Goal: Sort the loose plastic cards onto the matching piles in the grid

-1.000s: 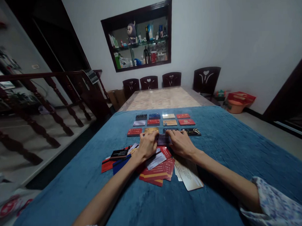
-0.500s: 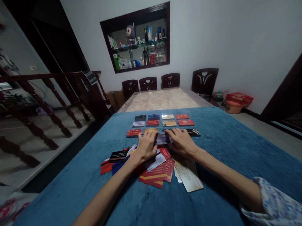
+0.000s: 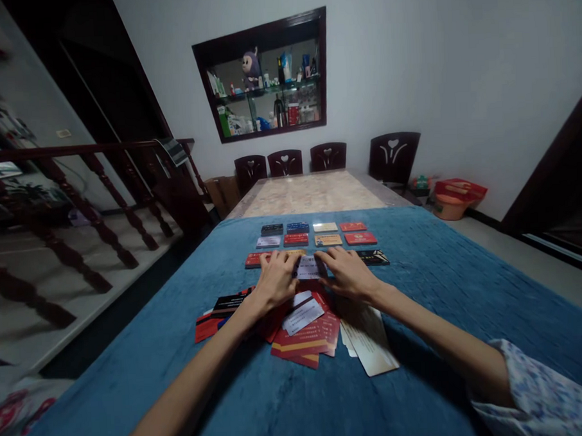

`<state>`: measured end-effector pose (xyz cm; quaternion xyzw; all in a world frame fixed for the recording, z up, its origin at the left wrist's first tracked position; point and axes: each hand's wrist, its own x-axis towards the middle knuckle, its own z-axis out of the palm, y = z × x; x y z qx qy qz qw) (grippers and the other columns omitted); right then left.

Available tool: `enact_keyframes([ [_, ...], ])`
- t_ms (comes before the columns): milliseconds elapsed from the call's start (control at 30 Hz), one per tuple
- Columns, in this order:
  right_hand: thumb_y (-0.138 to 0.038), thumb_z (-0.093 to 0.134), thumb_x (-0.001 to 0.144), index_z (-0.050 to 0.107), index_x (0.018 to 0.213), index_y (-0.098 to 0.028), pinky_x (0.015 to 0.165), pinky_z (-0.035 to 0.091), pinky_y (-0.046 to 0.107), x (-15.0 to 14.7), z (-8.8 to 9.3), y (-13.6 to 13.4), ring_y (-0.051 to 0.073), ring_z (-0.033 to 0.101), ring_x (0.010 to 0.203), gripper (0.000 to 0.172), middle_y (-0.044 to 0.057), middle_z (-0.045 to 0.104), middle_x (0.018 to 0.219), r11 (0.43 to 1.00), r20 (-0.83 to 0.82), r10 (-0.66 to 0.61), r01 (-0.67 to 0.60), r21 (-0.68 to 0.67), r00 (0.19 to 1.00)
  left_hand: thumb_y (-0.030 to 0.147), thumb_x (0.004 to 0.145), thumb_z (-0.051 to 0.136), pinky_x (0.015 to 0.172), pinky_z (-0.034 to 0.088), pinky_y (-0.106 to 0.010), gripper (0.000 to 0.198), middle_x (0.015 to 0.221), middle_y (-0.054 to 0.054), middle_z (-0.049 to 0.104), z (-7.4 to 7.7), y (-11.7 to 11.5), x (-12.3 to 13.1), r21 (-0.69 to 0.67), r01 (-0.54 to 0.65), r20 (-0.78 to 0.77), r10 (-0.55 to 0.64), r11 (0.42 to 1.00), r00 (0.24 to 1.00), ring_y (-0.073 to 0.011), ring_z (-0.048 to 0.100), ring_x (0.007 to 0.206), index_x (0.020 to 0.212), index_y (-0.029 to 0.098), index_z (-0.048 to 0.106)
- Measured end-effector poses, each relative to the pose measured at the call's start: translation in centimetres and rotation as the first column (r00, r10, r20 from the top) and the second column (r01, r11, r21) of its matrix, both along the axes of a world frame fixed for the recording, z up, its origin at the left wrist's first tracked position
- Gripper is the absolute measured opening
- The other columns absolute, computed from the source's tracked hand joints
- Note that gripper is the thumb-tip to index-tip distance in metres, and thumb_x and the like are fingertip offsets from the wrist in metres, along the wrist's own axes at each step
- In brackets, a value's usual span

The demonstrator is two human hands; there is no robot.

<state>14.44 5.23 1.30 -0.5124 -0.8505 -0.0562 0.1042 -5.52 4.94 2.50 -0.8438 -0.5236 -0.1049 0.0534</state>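
Between my hands is a pale lavender card [image 3: 309, 267], held at its two ends above the spread of cards. My left hand [image 3: 277, 278] has its fingers bent over the card's left end, and my right hand [image 3: 349, 273] pinches the right end. Beneath and nearer to me lie loose cards: a white card [image 3: 305, 317], red cards [image 3: 301, 346], a black card [image 3: 227, 304] and a cream card [image 3: 371, 343]. Beyond my fingers are rows of cards, among them a red card [image 3: 258, 260], a gold card [image 3: 296, 252] partly covered, and a black card [image 3: 374, 258].
A blue cloth [image 3: 447, 269] covers the near part of the table, with a marble top [image 3: 313, 191] showing beyond. Dark chairs [image 3: 395, 159] line the far side. A wooden railing [image 3: 103, 232] runs along the left, and a red bag [image 3: 458, 191] sits on a bin at right.
The card and both hands have moved slightly left relative to the rows of cards. The view has shifted a little. Both hands keep their hold.
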Motion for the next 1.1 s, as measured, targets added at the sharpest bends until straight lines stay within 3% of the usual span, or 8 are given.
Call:
enact_keyframes([
  [300,-0.043,0.063,0.087,0.058,0.126,-0.021,0.089,0.039,0.042,-2.0,1.8,1.5,0.033,0.046,0.116,0.045,0.016,0.056,0.123,0.999,0.062,0.034,-0.036,0.038,0.997,0.018,0.077,0.066,0.100,0.031,-0.056,0.050,0.130,-0.011,0.055,0.5,2.2,-2.3,0.042,0.003,-0.054,-0.001,0.999,0.999,-0.0322,0.045,0.120,0.125,0.025,0.054],
  [533,-0.044,0.061,0.088,0.061,0.121,-0.017,0.089,0.042,0.045,-4.3,3.5,3.3,0.033,0.046,0.116,0.042,0.018,0.056,0.126,0.998,0.115,0.057,-0.059,0.008,0.992,0.011,0.075,0.064,0.102,0.029,-0.057,0.048,0.129,-0.010,0.057,1.8,3.5,-4.0,0.009,-0.018,-0.097,0.019,1.000,0.995,-0.0319,0.045,0.121,0.120,0.025,0.055],
  [733,-0.054,0.055,0.090,0.061,0.121,-0.016,0.090,0.043,0.048,-6.4,4.7,5.3,0.034,0.046,0.117,0.050,0.019,0.057,0.125,0.996,0.133,0.085,-0.084,-0.013,0.987,0.018,0.079,0.064,0.101,0.030,-0.058,0.042,0.126,-0.011,0.058,2.6,5.5,-5.9,-0.011,-0.049,-0.133,0.047,0.999,0.990,-0.0319,0.046,0.119,0.120,0.024,0.056],
  [933,-0.051,0.059,0.088,0.064,0.117,-0.018,0.092,0.042,0.050,-8.2,5.0,8.0,0.033,0.046,0.117,0.044,0.018,0.058,0.125,0.996,0.168,0.085,-0.080,-0.037,0.982,0.031,0.083,0.063,0.099,0.032,-0.061,0.036,0.128,-0.013,0.057,3.3,7.7,-7.1,-0.048,-0.091,-0.175,0.081,0.995,0.981,-0.0335,0.047,0.117,0.118,0.022,0.058],
  [1100,-0.052,0.061,0.086,0.066,0.115,-0.020,0.091,0.043,0.049,-9.4,4.6,10.5,0.033,0.047,0.117,0.043,0.017,0.058,0.125,0.994,0.153,0.097,-0.088,-0.059,0.983,0.029,0.079,0.064,0.096,0.036,-0.061,0.035,0.125,-0.013,0.058,2.9,10.0,-7.7,-0.075,-0.129,-0.184,0.113,0.989,0.976,-0.0350,0.047,0.117,0.113,0.022,0.060],
])
